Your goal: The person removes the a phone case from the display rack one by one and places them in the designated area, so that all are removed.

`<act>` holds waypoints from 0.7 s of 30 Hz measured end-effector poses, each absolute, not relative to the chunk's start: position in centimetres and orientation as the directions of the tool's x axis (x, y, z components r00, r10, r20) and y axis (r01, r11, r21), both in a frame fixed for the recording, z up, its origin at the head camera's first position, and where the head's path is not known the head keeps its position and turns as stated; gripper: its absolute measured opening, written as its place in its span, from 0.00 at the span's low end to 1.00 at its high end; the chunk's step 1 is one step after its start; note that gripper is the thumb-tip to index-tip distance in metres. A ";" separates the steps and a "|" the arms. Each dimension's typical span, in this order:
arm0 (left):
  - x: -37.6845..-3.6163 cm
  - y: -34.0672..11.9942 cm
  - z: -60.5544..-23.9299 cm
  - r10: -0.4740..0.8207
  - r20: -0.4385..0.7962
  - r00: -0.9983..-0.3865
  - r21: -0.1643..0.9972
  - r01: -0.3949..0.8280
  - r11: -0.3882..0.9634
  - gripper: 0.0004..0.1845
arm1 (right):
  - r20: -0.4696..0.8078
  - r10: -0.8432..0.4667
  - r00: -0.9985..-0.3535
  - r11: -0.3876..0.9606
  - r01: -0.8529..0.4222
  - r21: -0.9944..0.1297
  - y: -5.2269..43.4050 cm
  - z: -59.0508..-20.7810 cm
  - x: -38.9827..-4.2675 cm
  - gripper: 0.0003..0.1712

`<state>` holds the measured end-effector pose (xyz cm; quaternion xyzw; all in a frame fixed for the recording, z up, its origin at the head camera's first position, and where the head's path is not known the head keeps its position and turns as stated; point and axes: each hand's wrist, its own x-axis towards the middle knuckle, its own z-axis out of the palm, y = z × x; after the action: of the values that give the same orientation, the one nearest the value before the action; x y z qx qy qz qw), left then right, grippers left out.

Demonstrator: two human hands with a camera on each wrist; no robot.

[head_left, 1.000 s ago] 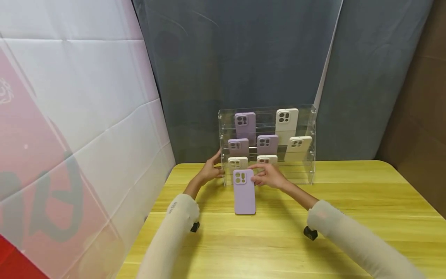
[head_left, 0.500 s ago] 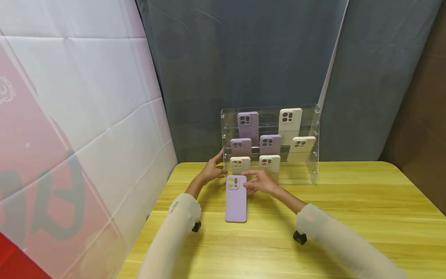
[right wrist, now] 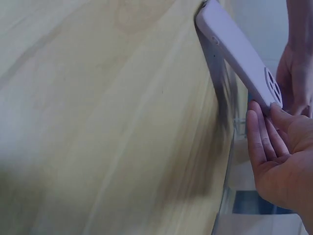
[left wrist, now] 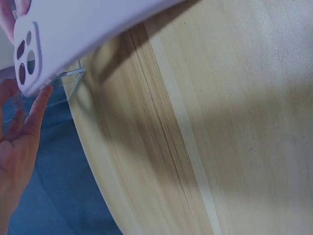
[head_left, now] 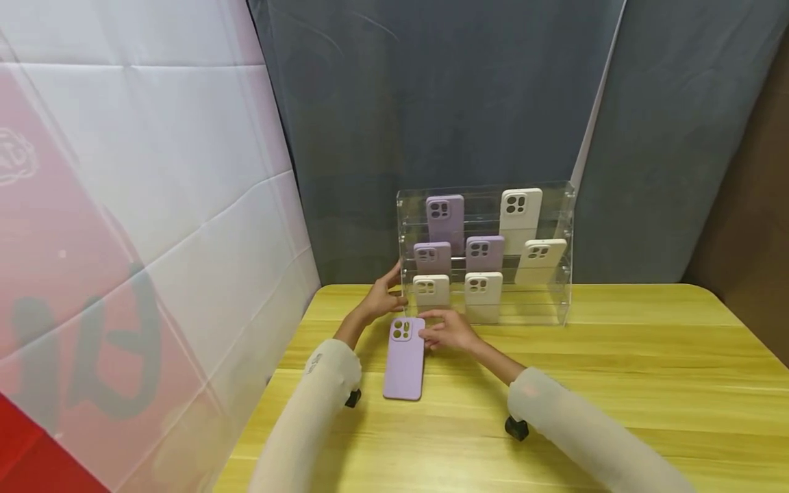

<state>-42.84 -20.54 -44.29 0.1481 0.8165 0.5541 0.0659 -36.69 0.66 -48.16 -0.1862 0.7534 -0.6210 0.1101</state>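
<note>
A lilac phone case with camera cut-outs hangs tilted just above the yellow wooden table, in front of the clear acrylic tiered rack. My right hand pinches the case at its camera end; the right wrist view shows the case raised off the wood with my right fingertips at that end. My left hand sits with straight fingers at the rack's left front corner. In the left wrist view a left fingertip nearly touches the case.
The rack holds lilac cases and cream cases on three tiers. A white and pink sheet slopes along the table's left side. A blue-grey backdrop stands behind the rack. Bare wood stretches to the right.
My right hand has carried the lilac case away from the rack, down and left toward me. The left hand has stayed at the rack's corner.
</note>
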 end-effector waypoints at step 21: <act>-43.0 -20.6 -44.5 0.324 0.059 -0.944 0.933 0.168 0.319 0.55 | 0.047 -0.386 -0.921 0.097 -0.091 -0.991 -2.6 -50.6 -36.8 0.25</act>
<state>-43.00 -20.59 -44.54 0.1518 0.8093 0.5632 0.0692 -36.83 -2.56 -50.57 -0.1629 0.7319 -0.6519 0.1131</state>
